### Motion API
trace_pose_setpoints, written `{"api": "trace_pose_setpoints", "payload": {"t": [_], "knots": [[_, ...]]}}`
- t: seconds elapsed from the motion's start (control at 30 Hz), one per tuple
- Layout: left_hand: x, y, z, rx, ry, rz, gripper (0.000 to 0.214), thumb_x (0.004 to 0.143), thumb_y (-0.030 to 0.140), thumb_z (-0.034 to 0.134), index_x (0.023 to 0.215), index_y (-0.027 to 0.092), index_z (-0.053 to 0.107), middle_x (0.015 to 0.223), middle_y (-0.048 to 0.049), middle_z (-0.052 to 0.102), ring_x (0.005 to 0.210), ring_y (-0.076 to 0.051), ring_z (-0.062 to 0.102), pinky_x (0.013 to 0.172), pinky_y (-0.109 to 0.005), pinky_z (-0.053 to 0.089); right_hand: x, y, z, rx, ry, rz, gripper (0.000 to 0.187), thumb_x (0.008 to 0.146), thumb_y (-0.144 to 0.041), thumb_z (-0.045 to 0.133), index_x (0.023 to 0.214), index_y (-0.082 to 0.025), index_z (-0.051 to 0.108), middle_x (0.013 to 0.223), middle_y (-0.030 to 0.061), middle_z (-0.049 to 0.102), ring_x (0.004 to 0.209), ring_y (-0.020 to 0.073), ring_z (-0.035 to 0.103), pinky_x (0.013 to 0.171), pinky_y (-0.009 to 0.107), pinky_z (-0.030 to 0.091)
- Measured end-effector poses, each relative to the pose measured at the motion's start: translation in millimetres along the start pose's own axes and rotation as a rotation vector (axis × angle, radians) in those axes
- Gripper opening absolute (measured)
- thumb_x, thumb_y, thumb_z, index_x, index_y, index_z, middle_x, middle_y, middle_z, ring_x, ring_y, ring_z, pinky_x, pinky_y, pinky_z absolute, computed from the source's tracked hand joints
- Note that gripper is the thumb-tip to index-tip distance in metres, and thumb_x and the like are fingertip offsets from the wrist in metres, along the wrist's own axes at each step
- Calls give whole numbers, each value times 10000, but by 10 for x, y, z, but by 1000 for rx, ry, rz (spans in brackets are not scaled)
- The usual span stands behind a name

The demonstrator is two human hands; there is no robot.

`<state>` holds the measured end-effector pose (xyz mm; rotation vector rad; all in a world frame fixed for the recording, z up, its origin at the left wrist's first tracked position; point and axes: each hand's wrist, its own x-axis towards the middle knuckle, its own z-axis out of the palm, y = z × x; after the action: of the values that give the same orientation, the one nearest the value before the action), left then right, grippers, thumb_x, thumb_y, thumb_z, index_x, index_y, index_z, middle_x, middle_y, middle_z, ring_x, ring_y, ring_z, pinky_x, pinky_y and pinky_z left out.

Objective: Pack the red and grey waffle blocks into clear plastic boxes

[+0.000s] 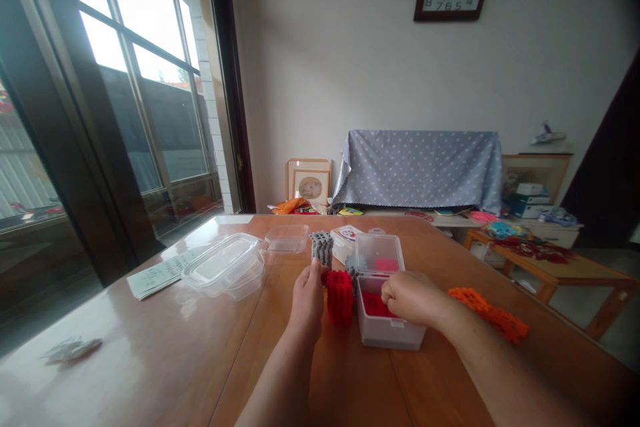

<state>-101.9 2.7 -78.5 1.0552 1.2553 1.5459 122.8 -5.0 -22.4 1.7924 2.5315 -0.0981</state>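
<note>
My left hand (307, 298) rests on the wooden table (150, 327), its fingertips at the foot of a stack of grey plastic lattice pieces (321, 248). Just right of that hand stands a stack of red lattice pieces (340, 298). My right hand (413, 298) hangs over the near rim of a clear plastic box (385, 330), fingers curled down towards loose red pieces (375, 305) inside. Its raised clear lid (379, 253) shows a pink piece behind it. I cannot tell whether either hand grips anything. An orange lattice strip (487, 313) lies beyond my right wrist.
Two clear food containers (225, 265) and a shallow clear tub (286, 238) stand left of my hands, with printed papers (163, 272) beyond them. A small white box (346, 242) sits behind the grey stack. A crumpled wrapper (71, 349) lies near the table's left side.
</note>
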Motion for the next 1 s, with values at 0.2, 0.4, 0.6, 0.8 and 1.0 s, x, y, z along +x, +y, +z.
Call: {"api": "trace_pose_setpoints", "payload": {"t": [0.2, 0.4, 0.6, 0.8, 1.0], "knots": [[-16, 26, 2, -1, 7, -10, 680, 816, 783, 555, 887, 132, 741, 945, -160, 747, 890, -287, 663, 780, -370, 466, 2, 18, -6, 62, 25, 3, 189, 749, -134, 610, 608, -224, 697, 623, 37, 652, 610, 165, 534, 580, 296, 218], [-55, 89, 18, -10, 22, 2, 726, 755, 824, 582, 880, 127, 742, 905, -156, 750, 847, -280, 677, 764, -371, 488, -39, 181, 34, 147, 141, 67, 183, 828, -207, 585, 719, -243, 727, 728, 18, 718, 690, 170, 599, 607, 268, 267], [-60, 106, 23, -8, 19, 15, 727, 734, 833, 592, 852, 131, 737, 852, -139, 745, 816, -271, 682, 764, -370, 494, -51, 368, 146, 377, 417, 163, 253, 896, -300, 511, 979, -280, 749, 878, 7, 772, 796, 191, 674, 663, 262, 369], [-18, 73, -33, 26, -20, 39, 607, 812, 731, 608, 916, 144, 722, 962, -131, 749, 925, -279, 679, 787, -349, 470, -32, 564, 374, 732, 695, 342, 346, 906, -454, 508, 1058, -232, 726, 943, 55, 782, 866, 231, 704, 712, 283, 458], [-2, 150, -80, 84, -43, 103, 424, 798, 547, 698, 1003, 177, 705, 977, -72, 737, 939, -243, 658, 815, -330, 460, -65, 611, 642, 905, 657, 447, 447, 925, -524, 435, 1090, -208, 706, 881, 62, 750, 775, 228, 676, 701, 302, 473]]}}
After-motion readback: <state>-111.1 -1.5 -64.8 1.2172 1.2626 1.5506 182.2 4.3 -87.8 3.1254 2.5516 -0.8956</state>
